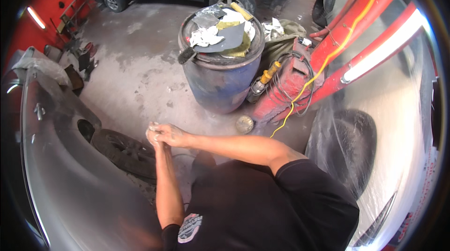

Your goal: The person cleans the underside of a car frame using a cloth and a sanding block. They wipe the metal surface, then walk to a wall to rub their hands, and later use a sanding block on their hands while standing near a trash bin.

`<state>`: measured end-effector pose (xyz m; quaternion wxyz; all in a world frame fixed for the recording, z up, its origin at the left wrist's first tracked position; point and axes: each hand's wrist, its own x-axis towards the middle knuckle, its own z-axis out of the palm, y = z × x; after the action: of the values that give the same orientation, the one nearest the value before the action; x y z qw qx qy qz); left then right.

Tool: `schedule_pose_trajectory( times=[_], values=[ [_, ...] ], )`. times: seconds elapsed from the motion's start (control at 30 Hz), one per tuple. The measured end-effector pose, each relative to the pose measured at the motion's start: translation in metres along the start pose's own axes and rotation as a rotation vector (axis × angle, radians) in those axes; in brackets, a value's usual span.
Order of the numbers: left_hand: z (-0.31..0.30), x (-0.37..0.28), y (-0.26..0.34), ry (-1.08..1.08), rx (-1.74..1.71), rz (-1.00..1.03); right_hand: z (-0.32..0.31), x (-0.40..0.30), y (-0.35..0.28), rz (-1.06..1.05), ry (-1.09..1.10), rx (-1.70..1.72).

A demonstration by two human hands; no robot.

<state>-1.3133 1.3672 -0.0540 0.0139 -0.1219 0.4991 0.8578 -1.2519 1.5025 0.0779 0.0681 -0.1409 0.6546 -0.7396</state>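
My two hands meet in front of my body, above the concrete floor and near a grey car's wheel. Pale dust or paste coats the fingers. My left hand (153,133) points upward at the end of a raised forearm. Across it lies my right hand (172,135), its fingers folded against the left. Whether something small sits between the palms is hidden. The grey car's body panel (81,166) is close beside my left arm. Below and behind the hands shows the car's tyre (123,152).
A blue plastic drum (219,82) carries crumpled paper, dark sheets and a brush (186,55). To its right are a caged work lamp (265,77), red posts (337,47) and a yellow cable (293,101). A round can (244,124) stands on the floor. Plastic film (337,145) covers another car.
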Motion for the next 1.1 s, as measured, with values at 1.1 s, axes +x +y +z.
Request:
schedule_pose_trajectory(
  times=[1.1],
  values=[
    [0.011, 0.441, 0.091, -0.109, 0.394, -0.475, -0.154, 0.329, -0.056, 0.056, 0.160, -0.372]
  ],
)
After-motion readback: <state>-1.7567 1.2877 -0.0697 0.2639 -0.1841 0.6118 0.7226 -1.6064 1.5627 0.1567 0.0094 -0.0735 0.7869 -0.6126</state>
